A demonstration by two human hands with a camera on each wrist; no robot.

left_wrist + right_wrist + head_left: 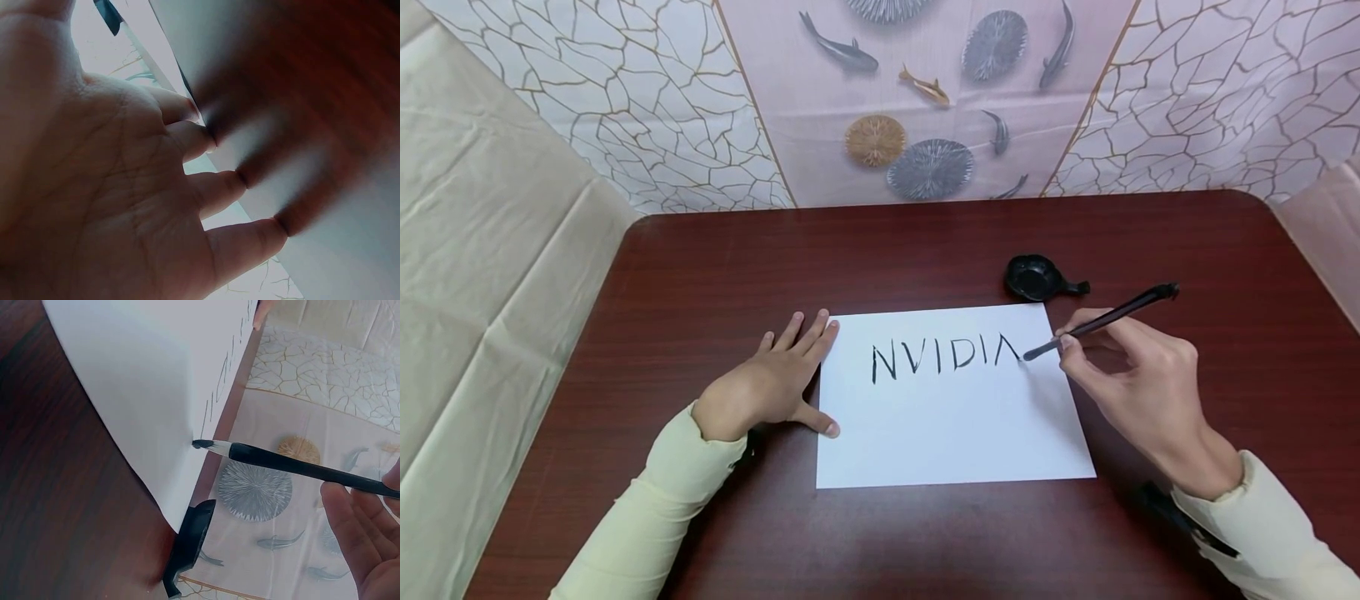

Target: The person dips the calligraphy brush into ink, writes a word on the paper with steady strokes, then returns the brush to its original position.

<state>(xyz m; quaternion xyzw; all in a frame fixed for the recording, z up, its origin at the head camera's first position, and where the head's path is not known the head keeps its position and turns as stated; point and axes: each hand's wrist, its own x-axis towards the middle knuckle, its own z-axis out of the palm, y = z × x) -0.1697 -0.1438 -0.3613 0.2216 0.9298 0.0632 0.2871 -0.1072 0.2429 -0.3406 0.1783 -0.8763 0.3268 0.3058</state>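
A sheet of white paper [955, 433] lies on the table with black brushed letters [936, 356] reading "NVIDIΛ" across its upper half. My right hand [1138, 392] pinches a dark-handled writing brush [1120, 312] between thumb and fingers. In the right wrist view the brush [281, 464] has a pale bristle head with a black tip, which meets the paper at the foot of the last letter's right stroke. Fingers spread, my left hand [767, 383] rests at the sheet's left edge, fingertips and thumb on its border. The left wrist view shows that palm [112, 181] from below.
A small black ink dish [1033, 279] with a short handle sits just beyond the paper's upper right corner. The dark red-brown wooden table [820, 258] ends at a patterned cloth [932, 100] behind and a plain pale cloth [497, 292] at left.
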